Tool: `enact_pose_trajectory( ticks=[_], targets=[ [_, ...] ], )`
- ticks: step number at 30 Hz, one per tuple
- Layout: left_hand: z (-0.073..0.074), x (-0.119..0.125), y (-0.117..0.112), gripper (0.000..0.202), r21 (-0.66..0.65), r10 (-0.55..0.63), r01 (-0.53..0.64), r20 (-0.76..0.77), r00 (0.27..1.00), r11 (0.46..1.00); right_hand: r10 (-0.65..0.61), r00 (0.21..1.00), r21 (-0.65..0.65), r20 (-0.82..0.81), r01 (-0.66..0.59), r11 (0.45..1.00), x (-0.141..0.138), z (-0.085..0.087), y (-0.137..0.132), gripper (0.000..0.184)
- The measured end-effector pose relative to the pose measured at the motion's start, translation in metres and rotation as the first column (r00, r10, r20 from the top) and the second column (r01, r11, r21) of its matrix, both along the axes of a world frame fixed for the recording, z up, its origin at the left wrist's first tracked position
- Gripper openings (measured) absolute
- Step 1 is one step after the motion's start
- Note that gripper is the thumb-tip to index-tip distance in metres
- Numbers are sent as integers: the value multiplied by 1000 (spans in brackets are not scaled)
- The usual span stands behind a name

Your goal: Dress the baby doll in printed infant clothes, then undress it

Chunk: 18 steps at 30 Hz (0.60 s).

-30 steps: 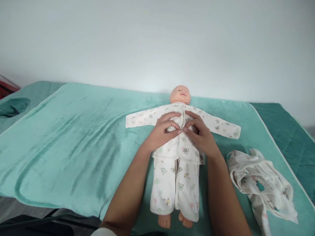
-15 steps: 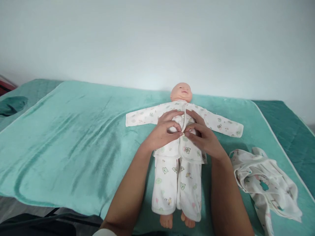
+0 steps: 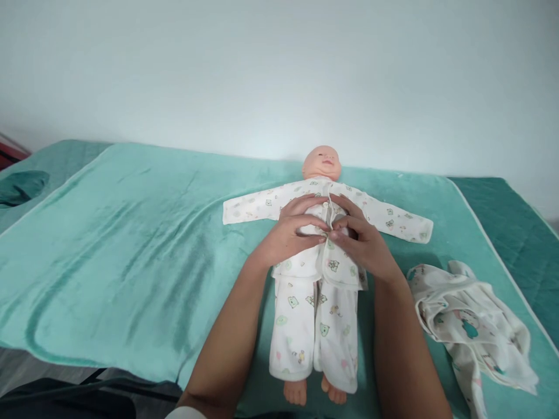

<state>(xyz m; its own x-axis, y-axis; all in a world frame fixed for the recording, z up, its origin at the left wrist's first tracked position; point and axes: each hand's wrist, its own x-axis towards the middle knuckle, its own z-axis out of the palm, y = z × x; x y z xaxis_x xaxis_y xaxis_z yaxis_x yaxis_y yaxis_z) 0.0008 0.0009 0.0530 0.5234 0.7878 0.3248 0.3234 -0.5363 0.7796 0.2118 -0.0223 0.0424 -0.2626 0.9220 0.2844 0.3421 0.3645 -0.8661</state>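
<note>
A baby doll (image 3: 322,163) lies on its back, its head toward the wall. It wears a white printed jacket (image 3: 301,267) and matching pants (image 3: 293,331); its bare feet show below the cuffs. At the jacket's front opening, my left hand (image 3: 299,230) pinches one edge between thumb and finger. From the other side, my right hand (image 3: 356,233) grips the opposite edge, fingertips meeting those of the left at mid-chest. A button near the pinch is mostly hidden by my fingers. Both jacket sleeves stretch out sideways, with no doll hands showing at the cuffs.
A crumpled white printed garment (image 3: 480,331) lies to the right of the doll. Under everything spreads a light green blanket (image 3: 131,244), over a darker green quilted cover (image 3: 506,233). A pale wall (image 3: 279,75) stands behind the bed.
My fingertips have shifted slightly at the jacket's opening, and the edges there are drawn closer together. The doll and the crumpled garment stay in place.
</note>
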Motion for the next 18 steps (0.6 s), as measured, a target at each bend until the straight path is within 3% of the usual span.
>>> enact_pose_trajectory(
  ticks=[4, 8, 10, 12, 14, 15, 16, 18],
  targets=[
    [0, 6, -1, 4, 47, 64, -62, -38, 997, 997, -57, 995, 26, 78, 55, 998, -6, 2, -2, 21],
    [-1, 6, -1, 6, -8, 35, -34, 33, 999, 999, -62, 997, 31, 44, 61, 998, -10, 3, -3, 16],
    [-1, 3, 0, 9, -88, 18, -5, 143, 990, 996, -62, 996, -3, -59, 62, 998, -10, 3, -2, 15],
    [-3, -3, 3, 11, -205, 69, -3, 314, 947, 979, -130, 955, -63, -268, 118, 991, -6, 0, 1, 16],
    [-7, -13, 9, 12, -333, 251, -83, 502, 828, 939, -322, 826, -158, -464, 280, 947, 3, -6, 5, 17],
    [-10, -20, 13, 12, -400, 381, -158, 573, 725, 903, -447, 733, -212, -513, 396, 893, 9, -9, 8, 18],
    [-14, -27, 18, 13, -469, 518, -252, 618, 592, 847, -568, 637, -255, -521, 520, 816, 16, -13, 11, 18],
    [-23, -41, 28, 14, -589, 733, -450, 619, 282, 671, -742, 488, -259, -460, 725, 638, 29, -20, 17, 16]
  ],
)
